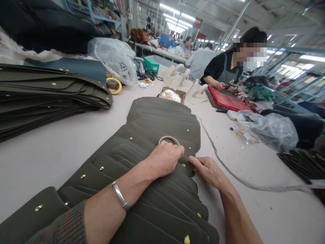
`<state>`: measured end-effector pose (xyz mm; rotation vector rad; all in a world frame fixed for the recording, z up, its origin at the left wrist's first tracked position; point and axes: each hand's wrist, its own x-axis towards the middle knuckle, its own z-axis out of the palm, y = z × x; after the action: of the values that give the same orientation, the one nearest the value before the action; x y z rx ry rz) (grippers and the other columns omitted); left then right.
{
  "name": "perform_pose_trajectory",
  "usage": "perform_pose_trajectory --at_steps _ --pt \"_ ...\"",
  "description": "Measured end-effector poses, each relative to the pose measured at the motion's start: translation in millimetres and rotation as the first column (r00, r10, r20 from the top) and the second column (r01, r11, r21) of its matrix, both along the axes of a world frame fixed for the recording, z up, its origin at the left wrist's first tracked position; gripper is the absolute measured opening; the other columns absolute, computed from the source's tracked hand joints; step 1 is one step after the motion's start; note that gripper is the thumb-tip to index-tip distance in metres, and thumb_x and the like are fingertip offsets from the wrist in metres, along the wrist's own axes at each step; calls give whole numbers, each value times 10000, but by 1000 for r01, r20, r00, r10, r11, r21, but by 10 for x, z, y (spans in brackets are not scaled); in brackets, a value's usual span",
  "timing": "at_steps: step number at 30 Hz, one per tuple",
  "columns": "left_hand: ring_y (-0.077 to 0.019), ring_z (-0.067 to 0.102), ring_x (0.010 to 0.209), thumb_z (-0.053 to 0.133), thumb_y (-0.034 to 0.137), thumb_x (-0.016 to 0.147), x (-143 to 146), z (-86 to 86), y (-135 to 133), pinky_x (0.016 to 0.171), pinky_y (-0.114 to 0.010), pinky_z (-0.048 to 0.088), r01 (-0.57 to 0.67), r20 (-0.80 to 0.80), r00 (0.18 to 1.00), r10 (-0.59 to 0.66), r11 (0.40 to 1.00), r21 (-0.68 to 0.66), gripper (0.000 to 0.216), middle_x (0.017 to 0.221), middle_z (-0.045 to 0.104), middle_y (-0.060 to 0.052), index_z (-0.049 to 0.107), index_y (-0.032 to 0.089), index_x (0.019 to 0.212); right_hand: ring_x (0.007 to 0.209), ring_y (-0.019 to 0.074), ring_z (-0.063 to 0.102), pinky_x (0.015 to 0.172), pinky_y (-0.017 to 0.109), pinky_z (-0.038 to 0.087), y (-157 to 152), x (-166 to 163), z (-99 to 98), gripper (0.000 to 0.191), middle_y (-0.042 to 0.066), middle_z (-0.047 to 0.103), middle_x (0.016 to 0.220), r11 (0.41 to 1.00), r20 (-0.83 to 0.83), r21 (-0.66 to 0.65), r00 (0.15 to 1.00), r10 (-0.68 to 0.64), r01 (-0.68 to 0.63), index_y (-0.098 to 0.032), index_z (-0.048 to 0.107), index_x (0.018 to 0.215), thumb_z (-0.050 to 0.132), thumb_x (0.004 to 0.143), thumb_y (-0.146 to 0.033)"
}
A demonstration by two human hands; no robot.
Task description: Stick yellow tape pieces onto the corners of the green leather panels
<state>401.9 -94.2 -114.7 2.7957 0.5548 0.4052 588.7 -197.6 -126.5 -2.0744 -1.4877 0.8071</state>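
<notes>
Dark olive leather-like panels (pixel 152 115) lie overlapped in a long fanned row before me, with small gold metal studs (pixel 131 138) and bits of yellow tape (pixel 187 239) on them. My left hand (pixel 166 159), a metal bangle on its wrist, is closed around a roll of yellow tape (pixel 169 137) over the middle of the row. Only the roll's far rim shows above the fingers. At the row's right edge, my right hand (pixel 208 169) has its thumb and fingertip pinched together against a panel. What lies between those fingertips is too small to make out.
A thick stack of similar panels (pixel 50 91) is at left, near another yellow tape roll (pixel 114 86). Beyond the row stands a box of gold studs (pixel 170 96). A cord (pixel 228 171) crosses the table at right. A co-worker (pixel 228 67) handles a red piece (pixel 225 98) opposite.
</notes>
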Motion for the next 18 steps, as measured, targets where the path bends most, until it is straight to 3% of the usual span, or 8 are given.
perform_pose_trajectory --at_steps 3,5,9,12,14,18 --pt "-199 627 814 437 141 904 1 -10 -2 795 -337 458 17 65 998 -16 1000 -15 142 829 669 -12 565 193 939 506 130 496 490 250 343 -19 -9 -17 445 -3 581 550 966 -62 188 984 -168 177 -157 686 701 488 876 -516" --pt "-185 636 851 414 139 918 -3 -13 -14 798 -312 470 27 123 992 -21 999 -45 178 874 676 -6 562 206 990 575 143 548 539 254 404 -10 -47 -25 337 11 642 651 914 -123 335 972 -199 230 -165 706 830 558 851 -467" --pt "-168 651 945 416 175 940 -23 -8 -54 786 -275 506 55 161 986 -36 991 -121 295 1031 686 -3 492 249 1215 771 167 628 694 281 485 -2 -158 -16 204 40 706 906 862 -165 497 986 -17 99 -198 697 983 590 854 -315" --pt "-189 653 1005 453 199 937 -32 -3 -81 825 -311 524 50 141 989 -32 991 -125 517 1129 676 -36 271 255 1418 822 164 637 734 282 491 -16 -223 9 173 40 703 936 827 -64 562 995 77 -28 -203 689 988 569 867 -226" --pt "-209 666 990 453 220 943 -29 -2 -91 812 -336 536 14 121 993 1 993 -121 551 1129 679 -61 215 229 1439 808 155 639 718 270 492 -26 -248 26 171 37 702 918 804 3 590 996 90 -74 -201 686 987 569 863 -194" --pt "-224 688 919 461 230 941 -13 -5 -95 745 -330 547 -17 84 996 27 993 -119 475 1034 704 -61 284 202 1381 788 146 640 709 262 495 -20 -277 42 160 36 696 889 767 100 627 990 94 -136 -194 673 966 571 851 -148"
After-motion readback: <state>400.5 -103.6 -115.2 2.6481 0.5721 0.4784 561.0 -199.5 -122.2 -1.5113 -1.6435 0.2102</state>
